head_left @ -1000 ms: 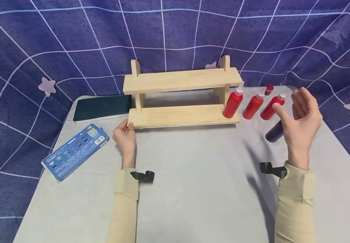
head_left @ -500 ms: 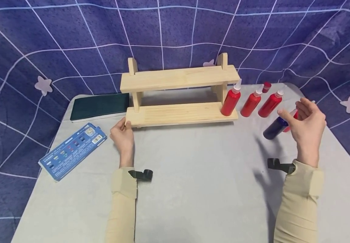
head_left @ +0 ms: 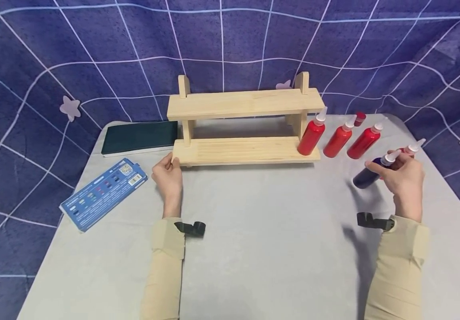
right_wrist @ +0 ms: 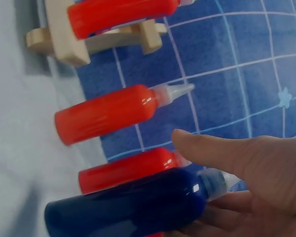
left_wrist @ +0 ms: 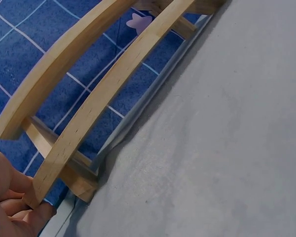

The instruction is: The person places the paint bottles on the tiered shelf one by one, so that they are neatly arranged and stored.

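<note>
A two-tier wooden shelf (head_left: 246, 151) stands at the back of the table. My left hand (head_left: 168, 178) pinches the left end of its lower board, thumb below in the left wrist view. My right hand (head_left: 406, 180) is around the upper part of a dark blue squeeze bottle (right_wrist: 123, 205), fingers behind it. The thumb is extended, with a gap to the bottle in the right wrist view. Behind that hand stands another red bottle (head_left: 410, 149), mostly hidden. A red bottle (head_left: 311, 138) stands on the lower board's right end. An orange-red bottle (head_left: 337, 142) and a red bottle (head_left: 363, 143) stand beside the shelf.
A small red cap (head_left: 359, 118) lies behind the bottles. Left of the shelf is a dark green flat box or book (head_left: 140, 136), with a blue printed box (head_left: 104, 194) in front of it. A blue gridded cloth (head_left: 242, 40) hangs behind the pale table.
My right hand has come down onto the upper part of the dark blue bottle, its fingers closer in. The left hand stays on the shelf end. The head view has shifted slightly.
</note>
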A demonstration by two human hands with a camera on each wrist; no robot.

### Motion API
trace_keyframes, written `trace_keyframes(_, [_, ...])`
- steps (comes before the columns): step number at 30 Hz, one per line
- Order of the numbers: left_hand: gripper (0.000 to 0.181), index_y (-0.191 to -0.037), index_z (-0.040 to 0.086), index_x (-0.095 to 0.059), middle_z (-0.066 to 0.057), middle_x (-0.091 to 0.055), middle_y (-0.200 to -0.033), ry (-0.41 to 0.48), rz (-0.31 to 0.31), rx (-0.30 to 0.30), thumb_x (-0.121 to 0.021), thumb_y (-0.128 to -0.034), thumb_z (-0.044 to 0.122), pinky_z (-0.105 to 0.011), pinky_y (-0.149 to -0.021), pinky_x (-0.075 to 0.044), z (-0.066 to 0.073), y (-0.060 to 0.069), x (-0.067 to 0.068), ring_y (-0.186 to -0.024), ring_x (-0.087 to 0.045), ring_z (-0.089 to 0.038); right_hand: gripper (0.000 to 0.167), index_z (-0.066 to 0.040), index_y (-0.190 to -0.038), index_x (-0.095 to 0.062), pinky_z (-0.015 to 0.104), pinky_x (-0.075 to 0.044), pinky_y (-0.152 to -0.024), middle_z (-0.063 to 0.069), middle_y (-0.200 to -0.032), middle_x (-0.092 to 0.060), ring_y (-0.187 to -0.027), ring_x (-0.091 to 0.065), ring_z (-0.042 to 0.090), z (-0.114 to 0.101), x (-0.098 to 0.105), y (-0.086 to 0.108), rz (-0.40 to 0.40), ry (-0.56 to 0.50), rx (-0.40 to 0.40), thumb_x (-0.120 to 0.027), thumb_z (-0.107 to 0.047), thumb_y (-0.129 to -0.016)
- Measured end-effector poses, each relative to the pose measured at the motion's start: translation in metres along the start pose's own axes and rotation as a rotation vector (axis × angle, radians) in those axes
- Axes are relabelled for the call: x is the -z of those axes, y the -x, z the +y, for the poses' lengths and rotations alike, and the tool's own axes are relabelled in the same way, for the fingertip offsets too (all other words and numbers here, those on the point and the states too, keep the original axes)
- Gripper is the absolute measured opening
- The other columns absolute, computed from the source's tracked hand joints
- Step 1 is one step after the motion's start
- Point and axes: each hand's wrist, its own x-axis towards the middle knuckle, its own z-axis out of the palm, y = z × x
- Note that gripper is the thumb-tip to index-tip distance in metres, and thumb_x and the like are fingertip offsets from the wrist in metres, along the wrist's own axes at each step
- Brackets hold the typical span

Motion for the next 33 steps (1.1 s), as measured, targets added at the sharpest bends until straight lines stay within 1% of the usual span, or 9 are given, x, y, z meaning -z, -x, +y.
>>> trace_keyframes(3, [0.030,-0.123,-0.002,-0.065,-0.021,-0.065,-0.121,-0.004,0.001,0.001,-0.061,-0.0948,0.006,-0.025,-0.091,-0.055,0.001,0.000,0.000,-0.110,-0.065,-0.023,0.028,-0.011,-0.093,-0.056,0.011,-0.040,-0.059,-0.031,-0.060,-0.048,-0.067,-0.046,-0.005,0.008,-0.003,-0.003,-0.036,0.079,0.020,-0.080,-0.013,-0.078])
trace_keyframes(5, [0.030,-0.123,-0.002,-0.065,-0.021,-0.065,-0.121,-0.002,0.000,0.000,-0.061,-0.0949,0.006,-0.025,-0.091,-0.055,0.001,0.000,0.000,-0.110,-0.065,-0.023,0.029,-0.004,-0.096,-0.058,0.015,-0.038,-0.064,-0.031,-0.061,-0.047,-0.069,-0.046,-0.003,0.013,-0.005,-0.004,-0.059,0.130,0.035,-0.079,-0.014,-0.079])
trace_keyframes(9, [0.030,-0.123,-0.002,-0.065,-0.021,-0.065,-0.121,-0.007,-0.001,-0.003,-0.061,-0.0950,0.007,-0.026,-0.091,-0.055,0.001,0.000,0.000,-0.110,-0.065,-0.023,0.034,0.003,-0.103,-0.059,0.021,-0.039,-0.068,-0.027,-0.066,-0.046,-0.074,-0.045,0.005,0.020,-0.008,-0.006,-0.099,0.172,0.034,-0.078,-0.010,-0.079])
trace_keyframes(14, [0.030,-0.124,-0.002,-0.065,-0.021,-0.065,-0.121,-0.009,-0.005,0.000,-0.061,-0.0950,0.007,-0.026,-0.091,-0.055,0.001,0.001,0.000,-0.110,-0.065,-0.022,0.041,0.005,-0.109,-0.057,0.023,-0.039,-0.070,-0.018,-0.074,-0.050,-0.083,-0.047,0.015,0.023,-0.010,-0.007,-0.109,0.189,0.005,-0.079,-0.013,-0.080])
trace_keyframes(18, [0.031,-0.124,-0.002,-0.064,-0.021,-0.065,-0.122,-0.002,-0.008,0.002,-0.061,-0.0951,0.007,-0.025,-0.091,-0.055,0.001,0.001,0.000,-0.110,-0.066,-0.023,0.047,0.002,-0.113,-0.057,0.022,-0.038,-0.072,-0.010,-0.084,-0.052,-0.088,-0.048,0.017,0.021,-0.012,-0.008,-0.092,0.202,-0.028,-0.080,-0.022,-0.080])
trace_keyframes(20, [0.031,-0.124,-0.002,-0.064,-0.021,-0.065,-0.121,0.001,-0.007,-0.003,-0.061,-0.0950,0.006,-0.025,-0.091,-0.055,0.000,0.001,0.000,-0.110,-0.066,-0.023,0.046,0.000,-0.111,-0.057,0.021,-0.038,-0.070,-0.012,-0.082,-0.054,-0.085,-0.048,0.014,0.019,-0.013,-0.007,-0.090,0.182,-0.025,-0.080,-0.026,-0.080])
trace_keyframes(25, [0.030,-0.123,-0.002,-0.065,-0.021,-0.066,-0.119,0.010,-0.006,-0.012,-0.061,-0.0948,0.006,-0.027,-0.091,-0.055,0.000,0.002,-0.001,-0.110,-0.066,-0.023,0.036,-0.005,-0.099,-0.060,0.023,-0.040,-0.061,-0.026,-0.061,-0.052,-0.071,-0.047,0.007,0.004,-0.013,-0.001,-0.096,0.126,0.038,-0.080,-0.030,-0.081])
trace_keyframes(28, [0.030,-0.123,-0.001,-0.066,-0.021,-0.066,-0.119,0.004,-0.004,-0.014,-0.061,-0.0948,0.007,-0.028,-0.092,-0.055,0.000,0.002,-0.001,-0.110,-0.066,-0.023,0.036,-0.008,-0.098,-0.060,0.024,-0.039,-0.060,-0.028,-0.061,-0.053,-0.070,-0.048,0.007,-0.010,-0.014,0.007,-0.097,0.122,0.079,-0.081,-0.031,-0.080])
trace_keyframes(33, [0.030,-0.123,-0.001,-0.066,-0.021,-0.066,-0.119,0.006,-0.004,-0.013,-0.061,-0.0946,0.007,-0.027,-0.091,-0.055,0.001,0.002,0.000,-0.109,-0.066,-0.022,0.037,-0.009,-0.095,-0.059,0.026,-0.037,-0.054,-0.023,-0.060,-0.054,-0.063,-0.047,0.006,-0.035,-0.022,0.023,-0.092,0.107,0.150,-0.084,-0.031,-0.077])
